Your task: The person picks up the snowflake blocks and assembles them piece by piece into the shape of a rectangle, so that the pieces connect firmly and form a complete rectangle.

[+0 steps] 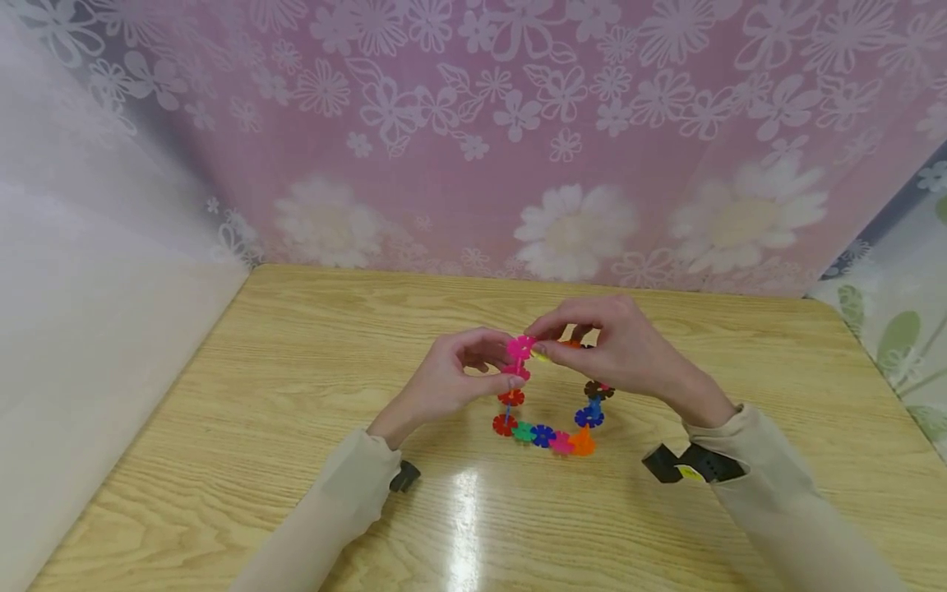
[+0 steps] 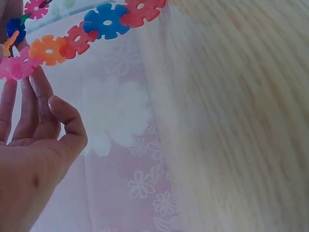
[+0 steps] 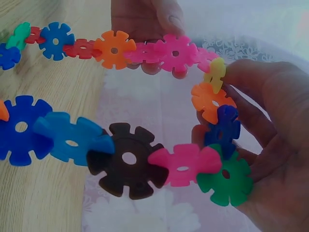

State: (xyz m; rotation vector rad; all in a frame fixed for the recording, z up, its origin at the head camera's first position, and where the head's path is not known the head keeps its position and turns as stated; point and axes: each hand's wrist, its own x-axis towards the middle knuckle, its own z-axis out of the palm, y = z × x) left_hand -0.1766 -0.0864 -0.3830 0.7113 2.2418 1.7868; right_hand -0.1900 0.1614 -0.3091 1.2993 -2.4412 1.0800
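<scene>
Slotted plastic flower discs, linked edge to edge, form a colourful ring (image 1: 542, 436) between my two hands. My left hand (image 1: 447, 370) grips the left side of it, thumb and fingers around the pink discs (image 3: 175, 53). At the far corner my right hand (image 1: 617, 345) pinches a small yellow disc (image 3: 216, 75) beside the pink ones. Orange (image 3: 212, 102), dark blue and green (image 3: 226, 175) discs curve along the right fingers. A black disc (image 3: 128, 159) and blue ones continue toward the near side. The right hand covers part of the ring's far side in the head view.
A wood-grain table (image 1: 296, 345) lies under the hands. Behind it hangs a pink floral curtain (image 1: 444, 164), with pale cloth (image 1: 96, 288) at the left and leaf-patterned cloth (image 1: 903, 329) at the right. Black wrist cameras (image 1: 695, 464) sit at both cuffs.
</scene>
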